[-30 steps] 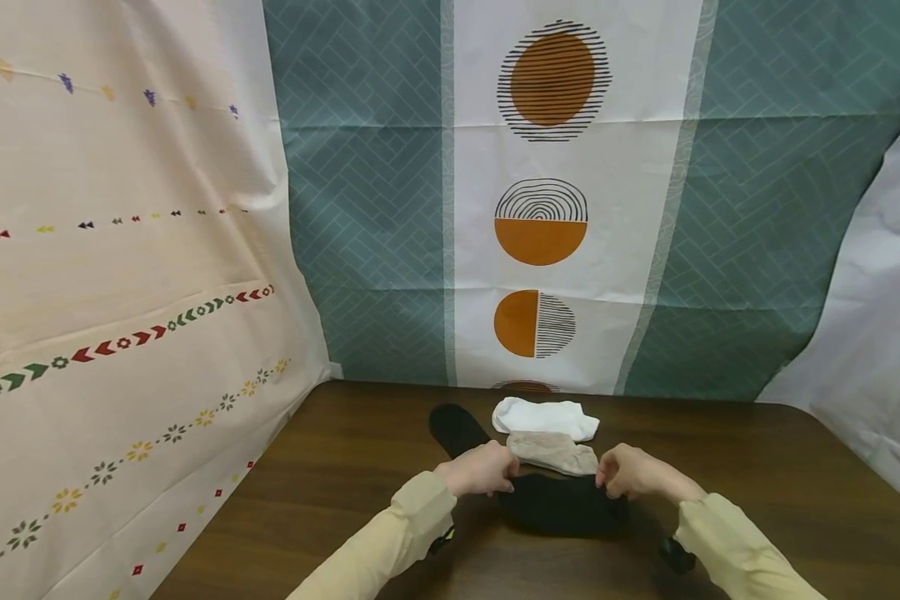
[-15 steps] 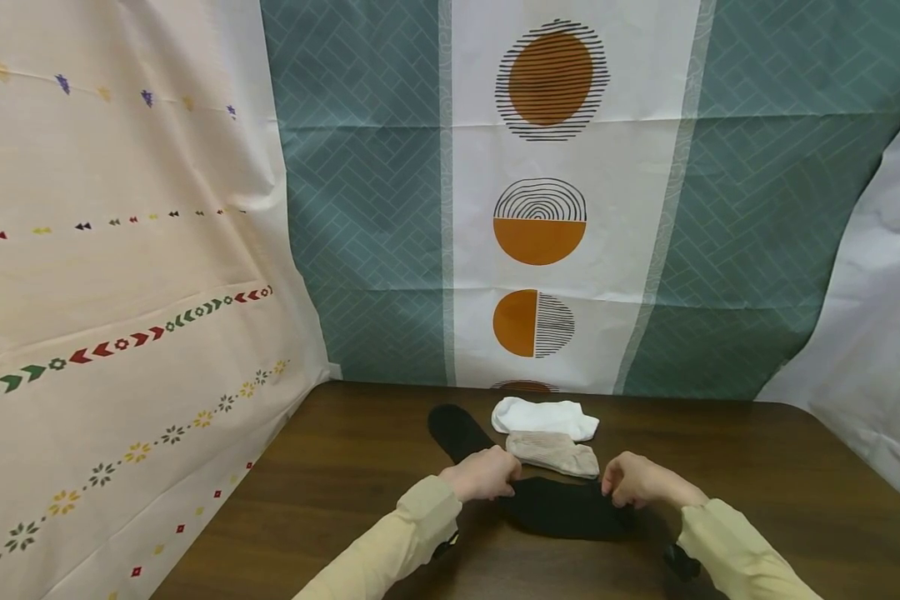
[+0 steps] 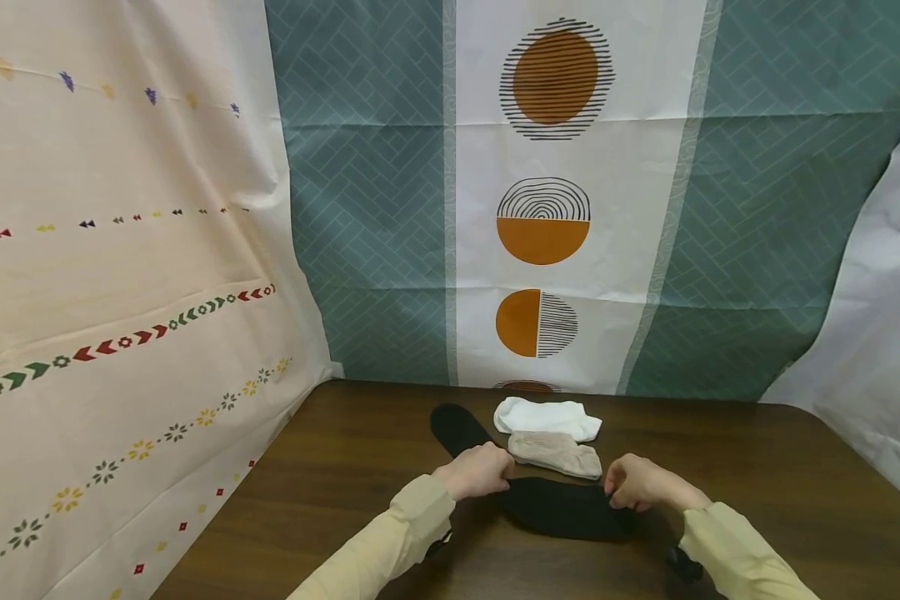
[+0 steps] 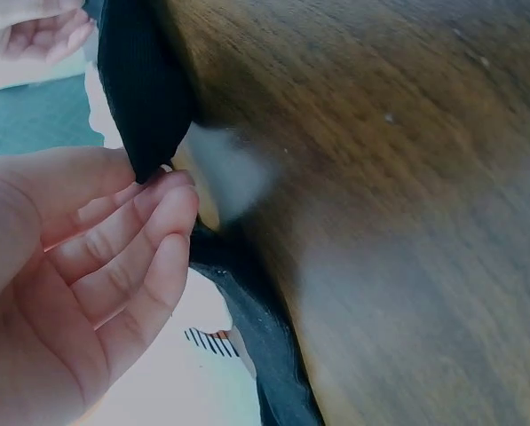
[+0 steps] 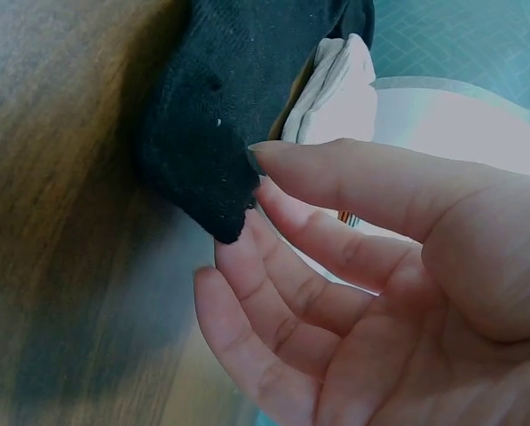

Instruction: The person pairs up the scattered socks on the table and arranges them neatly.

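A black sock lies stretched sideways between my two hands, near the front of the wooden table. My left hand pinches its left end; in the left wrist view the sock's corner sits between thumb and fingertips. At the other end, my right hand pinches the sock's edge between thumb and index finger, and its cuff hangs past the other fingers in the right wrist view. A second black sock lies behind my left hand, partly hidden by it.
Just behind the held sock lie beige socks, with white socks beyond them. All rest on the dark wooden table. Patterned cloths hang at the table's back and sides.
My right hand has shifted slightly right and toward me, drawing the sock's right end along with it. The left hand stays nearly in place, and the other socks have not moved.
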Demonstrator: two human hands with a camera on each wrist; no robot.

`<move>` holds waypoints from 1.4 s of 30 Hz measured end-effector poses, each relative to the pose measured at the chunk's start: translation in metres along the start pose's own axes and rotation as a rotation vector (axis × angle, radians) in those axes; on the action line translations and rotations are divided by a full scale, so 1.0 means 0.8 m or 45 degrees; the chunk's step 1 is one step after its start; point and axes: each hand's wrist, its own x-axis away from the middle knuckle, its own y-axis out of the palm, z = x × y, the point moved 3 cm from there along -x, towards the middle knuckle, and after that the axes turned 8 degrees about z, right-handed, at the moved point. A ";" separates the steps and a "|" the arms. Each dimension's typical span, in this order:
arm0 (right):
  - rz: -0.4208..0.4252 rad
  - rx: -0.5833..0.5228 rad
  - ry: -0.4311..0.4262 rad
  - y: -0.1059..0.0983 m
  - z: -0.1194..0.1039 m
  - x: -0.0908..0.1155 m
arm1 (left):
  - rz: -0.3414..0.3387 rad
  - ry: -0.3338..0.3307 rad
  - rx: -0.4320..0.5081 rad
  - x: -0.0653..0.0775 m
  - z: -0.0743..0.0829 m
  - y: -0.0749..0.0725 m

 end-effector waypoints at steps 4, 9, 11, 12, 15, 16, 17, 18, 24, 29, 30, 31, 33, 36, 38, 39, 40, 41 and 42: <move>0.009 -0.006 0.000 0.000 -0.001 -0.001 | 0.044 0.012 -0.014 0.001 -0.002 0.001; 0.015 -0.003 0.003 -0.001 -0.003 -0.002 | 0.054 0.006 0.027 0.003 -0.005 -0.001; 0.021 -0.008 -0.010 -0.001 -0.005 -0.003 | 0.062 -0.008 0.057 0.002 -0.007 -0.005; 0.026 -0.016 -0.014 -0.001 -0.007 -0.004 | 0.073 -0.014 0.068 0.002 -0.008 -0.008; 0.042 -0.036 -0.050 0.000 -0.013 -0.006 | 0.117 -0.021 0.049 0.001 -0.014 -0.015; 0.048 -0.046 -0.062 0.000 -0.015 -0.006 | 0.131 -0.027 0.041 0.001 -0.016 -0.018; 0.057 -0.058 -0.074 0.001 -0.019 -0.007 | 0.143 -0.033 0.029 0.000 -0.019 -0.020; 0.064 -0.070 -0.087 0.002 -0.022 -0.008 | 0.153 -0.043 0.015 0.000 -0.022 -0.022; 0.070 -0.199 -0.151 0.011 -0.043 -0.019 | 0.237 -0.127 0.004 0.000 -0.044 -0.033; 0.030 -0.295 -0.202 0.021 -0.058 -0.030 | 0.292 -0.183 0.003 0.002 -0.062 -0.039; 0.036 -0.302 -0.193 0.023 -0.062 -0.031 | 0.300 -0.191 0.000 0.003 -0.065 -0.040; 0.047 -0.302 -0.187 0.025 -0.067 -0.032 | 0.308 -0.200 0.002 0.004 -0.068 -0.041; 0.083 -0.295 -0.150 0.030 -0.078 -0.035 | 0.322 -0.219 0.001 0.006 -0.075 -0.042; 0.110 -0.287 -0.141 0.037 -0.090 -0.042 | 0.342 -0.250 -0.001 0.006 -0.084 -0.043; 0.118 -0.305 -0.127 0.043 -0.097 -0.047 | 0.359 -0.266 -0.009 0.006 -0.090 -0.043; 0.117 -0.321 -0.109 0.046 -0.099 -0.049 | 0.367 -0.269 -0.009 0.006 -0.093 -0.043; 0.117 -0.341 -0.090 0.049 -0.101 -0.051 | 0.374 -0.270 -0.008 0.006 -0.096 -0.043; 0.118 -0.363 -0.063 0.052 -0.104 -0.052 | 0.380 -0.271 -0.008 0.006 -0.099 -0.043; 0.119 -0.391 -0.037 0.055 -0.106 -0.053 | 0.385 -0.271 -0.006 0.005 -0.101 -0.043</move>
